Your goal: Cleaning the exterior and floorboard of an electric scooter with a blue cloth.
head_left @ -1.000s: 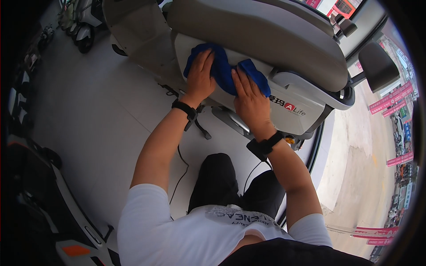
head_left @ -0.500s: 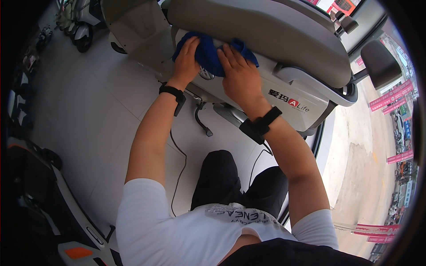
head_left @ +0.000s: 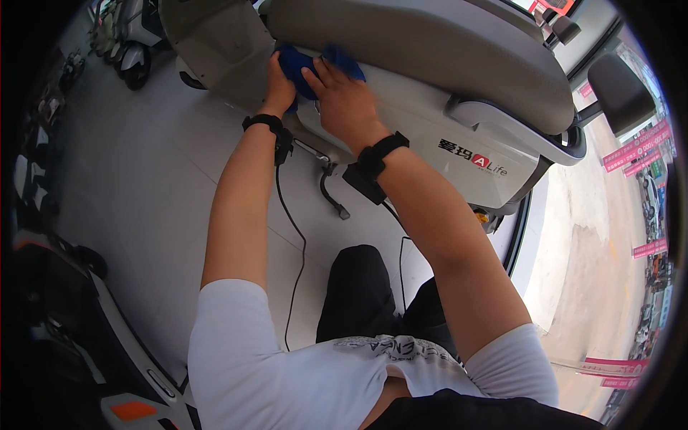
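Observation:
A bunched blue cloth (head_left: 296, 69) lies against the pale side panel (head_left: 419, 115) of an electric scooter, just below its long grey-brown seat (head_left: 430, 54). My left hand (head_left: 279, 87) grips the cloth's left edge, its fingers partly hidden by the folds. Beside it, my right hand (head_left: 345, 104) presses on the cloth with fingers bent over it; a loose, slightly blurred fold sticks out past the knuckles. Each wrist wears a black strap with a small box, and a thin cable hangs from each.
A black kickstand (head_left: 333, 193) juts out below the panel. At upper right sits a mirror (head_left: 620, 93) near the window. Another scooter (head_left: 132, 387) stands at lower left, and more are parked along the far left. Grey tiles (head_left: 168, 193) cover the floor.
Both hands have slid left along the panel with the blue cloth, the right hand farther, so they are closer together. The round emblem-like part between them is now mostly covered.

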Tool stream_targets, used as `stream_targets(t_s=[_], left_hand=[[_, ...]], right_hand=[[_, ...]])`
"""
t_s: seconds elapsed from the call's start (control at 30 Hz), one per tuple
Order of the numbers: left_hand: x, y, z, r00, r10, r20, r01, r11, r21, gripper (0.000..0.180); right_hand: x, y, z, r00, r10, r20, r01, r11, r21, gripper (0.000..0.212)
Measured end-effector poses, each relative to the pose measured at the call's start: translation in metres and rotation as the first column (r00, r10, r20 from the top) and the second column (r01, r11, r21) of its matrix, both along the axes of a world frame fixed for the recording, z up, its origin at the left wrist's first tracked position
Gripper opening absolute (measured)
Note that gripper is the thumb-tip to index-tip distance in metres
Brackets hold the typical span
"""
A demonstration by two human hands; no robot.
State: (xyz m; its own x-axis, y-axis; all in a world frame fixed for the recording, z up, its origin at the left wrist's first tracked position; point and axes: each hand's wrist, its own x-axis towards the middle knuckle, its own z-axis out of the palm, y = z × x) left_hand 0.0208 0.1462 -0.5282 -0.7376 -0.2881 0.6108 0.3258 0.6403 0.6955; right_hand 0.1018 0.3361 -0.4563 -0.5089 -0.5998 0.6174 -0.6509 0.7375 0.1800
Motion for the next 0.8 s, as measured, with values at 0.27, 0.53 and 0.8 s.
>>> stream_targets(t_s=[0.27, 0.53, 0.8], left_hand=[[0.042, 0.048, -0.02, 0.959, -0.257, 0.116, 0.224, 0.944, 0.241, 0.077], [0.091, 0.114, -0.172, 0.958, -0.166, 0.236, 0.166, 0.986, 0.017, 0.086], [0.086, 0.147, -0.19, 0.979, -0.096, 0.181, 0.132, 0.971, -0.198, 0.052]], right_hand=[[0.006, 0.018, -0.04, 0.998, -0.027, -0.061, 0.032, 0.996, 0.087, 0.061], [0.055, 0.112, -0.135, 0.984, 0.079, 0.16, -0.094, 0.992, 0.09, 0.064], [0.055, 0.123, -0.14, 0.993, -0.061, 0.106, 0.009, 0.902, 0.432, 0.051]])
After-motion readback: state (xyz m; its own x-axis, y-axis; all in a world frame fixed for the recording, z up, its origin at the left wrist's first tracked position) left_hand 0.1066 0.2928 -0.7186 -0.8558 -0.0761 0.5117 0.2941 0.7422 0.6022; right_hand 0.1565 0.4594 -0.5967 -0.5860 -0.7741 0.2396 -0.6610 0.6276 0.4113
